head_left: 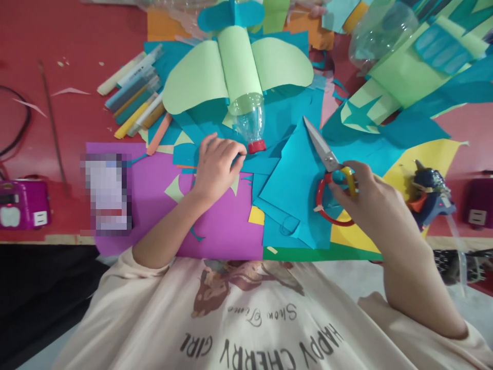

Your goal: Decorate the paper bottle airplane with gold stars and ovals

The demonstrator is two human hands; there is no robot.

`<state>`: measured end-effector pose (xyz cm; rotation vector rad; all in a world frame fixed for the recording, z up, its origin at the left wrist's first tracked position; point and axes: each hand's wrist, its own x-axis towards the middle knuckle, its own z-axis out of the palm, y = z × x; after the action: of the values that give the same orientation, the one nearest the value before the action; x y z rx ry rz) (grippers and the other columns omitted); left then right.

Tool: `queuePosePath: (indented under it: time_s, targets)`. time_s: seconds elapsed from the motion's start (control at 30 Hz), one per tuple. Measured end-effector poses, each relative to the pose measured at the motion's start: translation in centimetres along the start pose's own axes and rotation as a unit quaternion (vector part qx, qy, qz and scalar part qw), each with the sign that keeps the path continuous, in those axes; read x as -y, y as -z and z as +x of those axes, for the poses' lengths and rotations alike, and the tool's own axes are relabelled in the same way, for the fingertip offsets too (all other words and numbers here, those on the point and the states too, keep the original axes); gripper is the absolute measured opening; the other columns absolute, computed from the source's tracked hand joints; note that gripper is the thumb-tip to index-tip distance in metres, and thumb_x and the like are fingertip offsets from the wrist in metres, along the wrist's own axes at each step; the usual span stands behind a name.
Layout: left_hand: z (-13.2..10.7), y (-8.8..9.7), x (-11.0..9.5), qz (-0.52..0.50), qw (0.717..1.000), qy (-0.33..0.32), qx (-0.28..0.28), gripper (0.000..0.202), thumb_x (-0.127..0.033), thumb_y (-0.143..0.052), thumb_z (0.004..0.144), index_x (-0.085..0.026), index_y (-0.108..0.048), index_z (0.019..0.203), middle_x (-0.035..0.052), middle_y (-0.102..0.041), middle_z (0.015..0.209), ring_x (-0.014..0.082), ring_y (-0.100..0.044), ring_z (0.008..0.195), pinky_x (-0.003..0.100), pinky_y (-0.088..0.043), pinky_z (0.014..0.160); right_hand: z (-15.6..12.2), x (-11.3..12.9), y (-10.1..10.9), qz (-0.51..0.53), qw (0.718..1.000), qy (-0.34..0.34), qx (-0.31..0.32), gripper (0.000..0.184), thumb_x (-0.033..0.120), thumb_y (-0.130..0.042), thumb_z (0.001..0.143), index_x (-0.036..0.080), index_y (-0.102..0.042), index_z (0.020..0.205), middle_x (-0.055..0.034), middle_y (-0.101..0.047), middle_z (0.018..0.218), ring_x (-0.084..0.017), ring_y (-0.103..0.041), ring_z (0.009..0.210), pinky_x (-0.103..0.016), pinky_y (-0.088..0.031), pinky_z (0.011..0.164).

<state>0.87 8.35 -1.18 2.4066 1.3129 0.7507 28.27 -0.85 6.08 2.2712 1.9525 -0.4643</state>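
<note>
My right hand (373, 200) grips the scissors (326, 159) by the red and yellow handles, its fingers at the yellow loop. The blades are together and point up and left over blue paper (296, 185). My left hand (216, 167) rests palm down on the papers, fingers loosely bent with a gap at the thumb, nothing visible in them. Its fingertips are just left of the red cap (257, 146) of a clear plastic bottle (250, 115). Light green paper (239, 64) wraps the bottle, with wing shapes on both sides and a blue tail piece (231, 15) at the far end.
Several markers (136, 95) lie upper left. A blurred-out phone (110, 195) sits on purple paper (154, 205). At right are a blue glue gun (433, 198) on yellow paper (435, 159) and another green paper-covered bottle (408, 77). Purple boxes (29, 205) stand at both sides.
</note>
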Motion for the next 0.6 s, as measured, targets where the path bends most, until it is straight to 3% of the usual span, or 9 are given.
queuePosePath:
  time_s: [0.17,0.23,0.3,0.4,0.47,0.6]
  targets:
    - [0.2,1.4,0.7,-0.101,0.994,0.014,-0.029,0.009,-0.018,-0.056,0.085,-0.026,-0.053,0.083,-0.0006,-0.072,0.104,0.0211,-0.067,0.100,0.046,-0.044,0.107,1.2,0.6,1.5,-0.086,0.993,-0.072,0.037,0.048,0.052,-0.044,0.093,0.016,-0.063,0.121,-0.0141,-0.075,0.082,-0.031,-0.068,0.069,-0.030,-0.031,0.050]
    - [0.1,2.1,0.9,-0.145,0.988,0.033,-0.051,0.007,-0.021,-0.057,0.085,-0.025,-0.053,0.082,0.0001,-0.072,0.109,0.0201,-0.067,0.103,0.041,-0.050,0.101,2.0,0.7,1.5,-0.017,0.997,-0.069,0.002,0.046,0.049,-0.049,0.092,0.015,-0.065,0.119,-0.0139,-0.075,0.088,-0.030,-0.070,0.077,-0.033,-0.040,0.056]
    - [0.1,2.5,1.1,-0.180,0.979,0.056,-0.079,0.007,-0.022,-0.057,0.085,-0.024,-0.053,0.080,0.0004,-0.072,0.109,0.0190,-0.068,0.102,0.037,-0.054,0.093,2.9,0.7,1.0,0.118,0.990,-0.009,-0.073,0.041,0.047,-0.053,0.089,0.015,-0.067,0.112,-0.0135,-0.074,0.096,-0.026,-0.070,0.085,-0.036,-0.051,0.068]
    - [0.1,2.8,1.2,-0.224,0.965,0.082,-0.107,0.007,-0.024,-0.060,0.083,-0.024,-0.054,0.079,0.0006,-0.073,0.104,0.0185,-0.069,0.098,0.035,-0.056,0.088,4.6,1.0,-0.1,0.256,0.950,0.086,-0.157,0.033,0.043,-0.055,0.089,0.018,-0.063,0.109,-0.0145,-0.068,0.114,-0.023,-0.067,0.102,-0.037,-0.055,0.086]
    - [0.1,2.9,1.2,-0.258,0.957,0.080,-0.105,0.009,-0.025,-0.063,0.082,-0.024,-0.054,0.078,0.0003,-0.074,0.100,0.0185,-0.070,0.097,0.035,-0.057,0.086,5.9,1.3,-0.6,0.340,0.915,0.112,-0.187,0.033,0.040,-0.057,0.088,0.019,-0.057,0.113,-0.0155,-0.064,0.121,-0.022,-0.062,0.115,-0.038,-0.052,0.096]
    - [0.1,3.1,1.3,-0.341,0.936,0.062,-0.063,0.015,-0.029,-0.066,0.082,-0.024,-0.054,0.076,0.0011,-0.074,0.098,0.0196,-0.071,0.094,0.037,-0.058,0.084,8.3,1.5,-1.3,0.496,0.852,0.079,-0.149,0.033,0.034,-0.046,0.092,0.018,-0.044,0.121,-0.0167,-0.053,0.138,-0.019,-0.057,0.126,-0.039,-0.045,0.108]
